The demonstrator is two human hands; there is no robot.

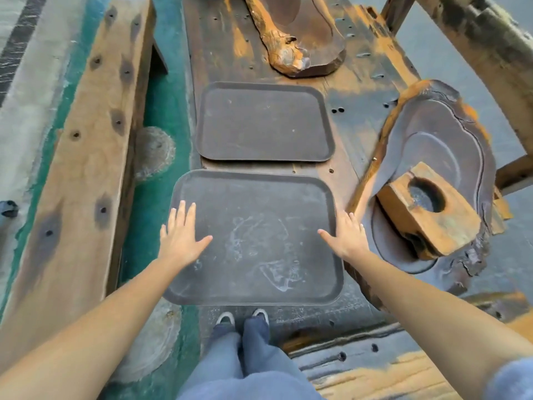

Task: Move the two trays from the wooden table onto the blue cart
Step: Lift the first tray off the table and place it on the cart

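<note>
Left hand point(180, 238) and right hand point(347, 236) spread flat — straddling near tray point(253, 241) side edges, long axis crosswise, far tray point(264, 122) beyond.

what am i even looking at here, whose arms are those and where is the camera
The camera is worn on a person's head and looks forward and down, so the two bare arms reaching in from the bottom are that person's own. Below, between the arms, you see their trouser legs and shoe tips.

In front of them is a long, worn wooden table. On it lie two dark, flat rectangular trays, one behind the other: the near tray and the far tray. Both are bare.

The left hand and the right hand are spread open at the left and right edges of the near tray, seemingly about to take it. Nothing is gripped or lifted yet.

To the right sit a carved wooden slab with a wooden block on it, and another carved slab lies at the far end.
</note>
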